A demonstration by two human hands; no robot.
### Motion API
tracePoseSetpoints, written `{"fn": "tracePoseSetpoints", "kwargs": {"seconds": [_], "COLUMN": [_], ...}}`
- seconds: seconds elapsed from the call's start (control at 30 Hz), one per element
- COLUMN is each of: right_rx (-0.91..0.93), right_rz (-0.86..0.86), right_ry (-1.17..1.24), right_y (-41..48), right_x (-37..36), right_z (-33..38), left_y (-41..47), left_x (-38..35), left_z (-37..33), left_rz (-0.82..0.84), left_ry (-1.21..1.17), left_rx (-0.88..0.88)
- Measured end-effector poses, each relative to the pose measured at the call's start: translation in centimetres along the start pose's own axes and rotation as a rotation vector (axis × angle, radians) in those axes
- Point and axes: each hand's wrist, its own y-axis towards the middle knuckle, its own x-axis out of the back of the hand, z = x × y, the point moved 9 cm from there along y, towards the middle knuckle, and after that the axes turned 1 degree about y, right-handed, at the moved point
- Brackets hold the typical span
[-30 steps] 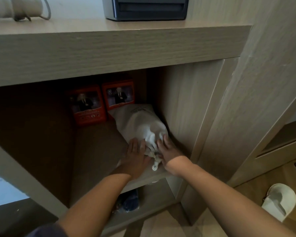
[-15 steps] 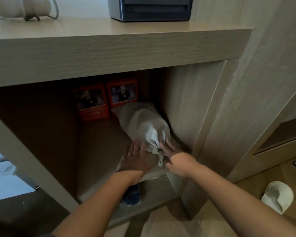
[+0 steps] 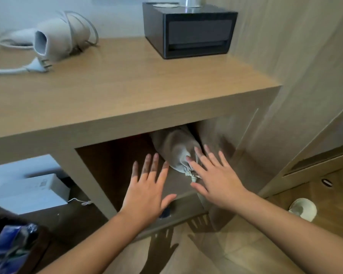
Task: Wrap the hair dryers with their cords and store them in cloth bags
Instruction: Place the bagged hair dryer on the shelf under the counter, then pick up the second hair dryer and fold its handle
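A filled grey cloth bag [image 3: 174, 151] lies on the shelf inside the wooden cubby, its tied drawstring end [image 3: 191, 175] facing me. My right hand [image 3: 214, 175] hovers flat in front of the bag's tied end, fingers spread; whether it touches the cloth is unclear. Left of the bag, my left hand [image 3: 147, 186] is spread flat at the shelf's front edge and holds nothing. On the desk top at the far left lies a white hair dryer [image 3: 55, 38], its cord [image 3: 83, 26] looped loosely around it and the plug [image 3: 39, 66] resting on the wood.
A black box [image 3: 190, 30] stands on the wooden desk top [image 3: 127, 80] at the back. A white box [image 3: 30, 192] sits in the lower left compartment. A wooden wall panel [image 3: 305, 76] closes the right side. A white slipper [image 3: 303, 210] lies on the floor at right.
Both hands have pulled back from the bag and spread open. My view has risen, so the desk top and the white hair dryer now show.
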Motion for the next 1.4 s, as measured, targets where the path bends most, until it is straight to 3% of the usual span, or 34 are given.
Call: {"fn": "tracePoseSetpoints", "kwargs": {"seconds": [0.27, 0.43, 0.77, 1.2, 1.4], "right_rx": [0.095, 0.184, 0.245, -0.008, -0.251], "right_rz": [0.16, 0.23, 0.316, 0.355, 0.375], "right_ry": [0.075, 0.154, 0.188, 0.462, 0.903], "right_y": [-4.8, -6.7, -1.2, 22.4, 28.1], "right_x": [10.4, 19.0, 29.8, 32.6, 31.9], "right_z": [3.5, 5.2, 9.4, 14.3, 14.6], "left_y": [-5.6, -9.0, -10.4, 4.8, 9.7], "left_x": [11.1, 18.3, 26.2, 24.4, 21.4], "left_z": [0.6, 2.4, 12.4, 34.2, 36.4], "left_rz": [0.104, 0.103, 0.168, 0.347, 0.377], "left_ry": [-0.108, -0.143, -0.148, -0.223, -0.405], "left_rx": [-0.032, 0.057, 0.214, 0.34, 0.286]}}
